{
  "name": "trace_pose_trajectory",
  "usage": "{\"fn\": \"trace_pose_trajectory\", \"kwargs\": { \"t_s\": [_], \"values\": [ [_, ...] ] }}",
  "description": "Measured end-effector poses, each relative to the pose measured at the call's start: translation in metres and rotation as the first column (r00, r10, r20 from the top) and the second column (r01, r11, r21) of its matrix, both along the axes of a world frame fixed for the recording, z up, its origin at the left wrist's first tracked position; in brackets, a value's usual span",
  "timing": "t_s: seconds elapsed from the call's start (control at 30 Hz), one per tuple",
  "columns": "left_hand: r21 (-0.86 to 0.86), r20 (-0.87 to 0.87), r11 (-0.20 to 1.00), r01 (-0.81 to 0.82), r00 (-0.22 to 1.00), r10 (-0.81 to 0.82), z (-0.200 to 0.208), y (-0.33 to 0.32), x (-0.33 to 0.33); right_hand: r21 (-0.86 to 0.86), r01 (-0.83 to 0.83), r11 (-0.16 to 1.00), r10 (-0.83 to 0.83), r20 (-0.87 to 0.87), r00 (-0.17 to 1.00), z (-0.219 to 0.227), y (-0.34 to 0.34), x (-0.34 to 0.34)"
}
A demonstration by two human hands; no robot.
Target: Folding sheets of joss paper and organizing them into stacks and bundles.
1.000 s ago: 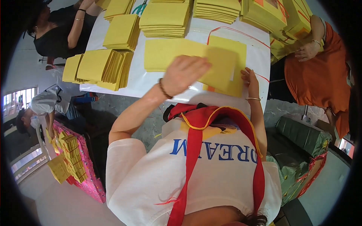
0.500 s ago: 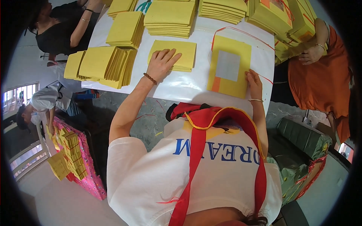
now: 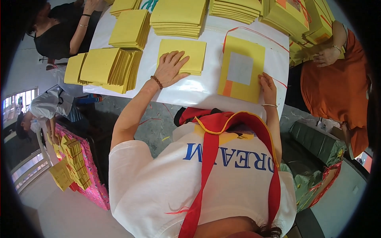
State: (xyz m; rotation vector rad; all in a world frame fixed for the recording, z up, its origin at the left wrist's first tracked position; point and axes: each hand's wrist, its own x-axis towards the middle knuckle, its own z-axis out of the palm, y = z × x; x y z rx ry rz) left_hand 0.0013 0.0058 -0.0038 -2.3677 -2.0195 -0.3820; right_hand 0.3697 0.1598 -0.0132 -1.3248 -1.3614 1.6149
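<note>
My left hand [image 3: 170, 68] lies with fingers spread on the near left part of a low stack of yellow paper sheets [image 3: 195, 54]. To the right, a yellow paper packet [image 3: 254, 59] lies flat, bearing a pale grey rectangle and an orange strip. My right hand [image 3: 268, 85] is at the packet's right edge, its fingers curled and pinched there; the underside of the grip is hidden. A thin red string [image 3: 262, 34] runs past the packet's far side and shows again beyond my right hand.
Folded yellow stacks [image 3: 178, 14] line the table's [image 3: 214, 79] far side, with more stacks [image 3: 101, 65] at left. Tied yellow bundles [image 3: 283, 18] stand far right. Other people are left and right. Green wrapped packages [image 3: 317, 144] lie lower right; a pink-covered surface [image 3: 97, 186] holds bundles lower left.
My left hand has shifted slightly toward me, and more of the low yellow stack shows past its fingers. My right hand stays at the packet's edge.
</note>
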Motion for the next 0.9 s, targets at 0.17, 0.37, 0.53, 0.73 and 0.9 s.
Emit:
{"fn": "trace_pose_trajectory", "kwargs": {
  "t_s": [0.17, 0.37, 0.53, 0.73, 0.9],
  "values": [
    [0.026, 0.048, 1.0, -0.01, 0.999, 0.009, 0.001, 0.007, -0.002, 0.079, -0.025, 0.997, 0.024, 0.013, 1.0, 0.003, -0.001, -0.001],
    [-0.057, 0.031, 0.998, 0.022, 0.999, -0.02, 0.037, 0.026, -0.002, 0.546, -0.278, 0.79, 0.001, 0.452, 0.892, 0.011, -0.018, 0.002],
    [0.004, -0.082, 1.0, 0.014, 0.997, -0.013, 0.052, 0.036, 0.019, 0.636, -0.457, 0.622, 0.033, 0.562, 0.827, -0.004, -0.018, 0.01],
    [-0.013, 0.17, 0.944, 0.329, 0.931, -0.322, 0.039, 0.039, 0.106, 0.645, -0.468, 0.604, -0.004, 0.589, 0.808, -0.008, -0.019, 0.01],
    [0.123, 0.146, 0.92, 0.372, 0.91, -0.388, 0.012, 0.033, 0.136, 0.622, -0.45, 0.641, 0.013, 0.577, 0.817, -0.009, -0.018, 0.013]
  ]
}}
